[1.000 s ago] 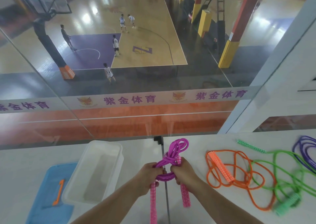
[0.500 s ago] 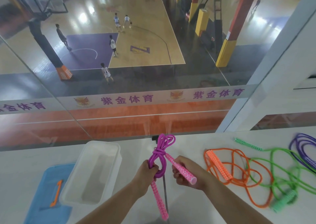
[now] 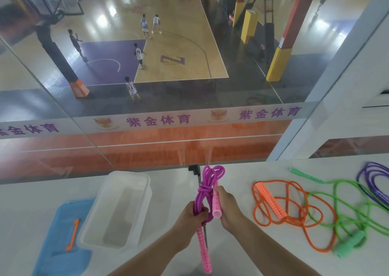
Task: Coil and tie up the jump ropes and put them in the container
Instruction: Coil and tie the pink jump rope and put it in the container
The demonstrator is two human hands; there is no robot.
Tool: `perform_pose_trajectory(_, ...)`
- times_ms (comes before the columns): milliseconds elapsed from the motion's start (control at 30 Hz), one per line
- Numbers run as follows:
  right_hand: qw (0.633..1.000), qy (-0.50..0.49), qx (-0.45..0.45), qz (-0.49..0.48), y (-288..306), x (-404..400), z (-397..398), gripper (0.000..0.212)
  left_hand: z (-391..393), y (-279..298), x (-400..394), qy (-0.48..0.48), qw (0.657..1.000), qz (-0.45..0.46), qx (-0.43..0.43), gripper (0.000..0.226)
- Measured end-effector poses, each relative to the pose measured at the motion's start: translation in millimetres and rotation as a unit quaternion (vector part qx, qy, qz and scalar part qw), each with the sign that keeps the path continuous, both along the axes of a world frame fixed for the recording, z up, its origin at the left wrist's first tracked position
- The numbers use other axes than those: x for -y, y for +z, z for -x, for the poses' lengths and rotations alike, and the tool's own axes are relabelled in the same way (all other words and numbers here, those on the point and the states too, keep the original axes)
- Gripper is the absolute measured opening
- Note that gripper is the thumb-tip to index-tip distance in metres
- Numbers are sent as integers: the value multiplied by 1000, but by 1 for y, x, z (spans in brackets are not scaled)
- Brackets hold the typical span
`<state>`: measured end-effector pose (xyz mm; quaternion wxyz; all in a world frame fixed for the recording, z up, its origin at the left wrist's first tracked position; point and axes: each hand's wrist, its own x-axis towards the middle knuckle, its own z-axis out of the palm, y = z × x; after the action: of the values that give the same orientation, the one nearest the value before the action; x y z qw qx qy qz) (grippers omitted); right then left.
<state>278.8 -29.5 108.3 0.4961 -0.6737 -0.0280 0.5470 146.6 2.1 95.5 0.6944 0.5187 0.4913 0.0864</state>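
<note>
Left hand (image 3: pixel 192 216): grips the magenta jump rope (image 3: pixel 205 191) coil, held above the surface centre.
Right hand (image 3: pixel 226 207): pinches one pink handle (image 3: pixel 215 204).
Risk: knot loosens, coil unravels before reaching the container (image 3: pixel 99 208) at 9 o'clock.

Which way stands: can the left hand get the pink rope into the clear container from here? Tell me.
Probably yes. The left hand grips the pink rope just right of the clear container, whose top is open with nothing between them; the right hand holds one handle.

head-worn view, facing forward-down, close over table (image 3: pixel 273 254)
</note>
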Motion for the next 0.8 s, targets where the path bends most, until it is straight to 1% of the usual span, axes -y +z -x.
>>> perform_pose_trajectory(67, 999, 15, 19, 23, -5, 0, 1, 35, 4, -3, 7, 5, 1000, 14, 19, 14)
perform_pose_trajectory(167, 993, 60, 85, 59, -12, 0, 5, 45, 6, -2, 13, 6, 999, 29, 41, 13)
perform_pose_trajectory(267, 987, 59, 133, 70, -13, 1, 11, 42, 6, -1, 19, -9, 997, 40, 58, 15)
perform_pose_trajectory(300, 987, 53, 136, 71, -14, 1, 11, 41, 7, 0, 22, -14, 997, 44, 63, 17)
perform_pose_trajectory(500, 995, 21, 50, 88, -23, 2, 12, 41, 14, -2, 32, -7, 996, 56, 72, 24)
perform_pose_trajectory(600, 994, 21, 38, 98, -25, 3, 11, 41, 15, -2, 33, -5, 993, 77, 90, 43)
perform_pose_trajectory(667, 994, 15, 39, 98, -27, 2, 9, 42, 17, -2, 33, -23, 990, 94, 104, 54)
perform_pose_trajectory(733, 995, 6, 30, 99, -31, 2, 8, 43, 16, -3, 34, -32, 991, 81, 100, 51)
perform_pose_trajectory(800, 995, 0, 12, 98, -31, 2, 11, 43, 13, -2, 36, -7, 996, 45, 80, 37)
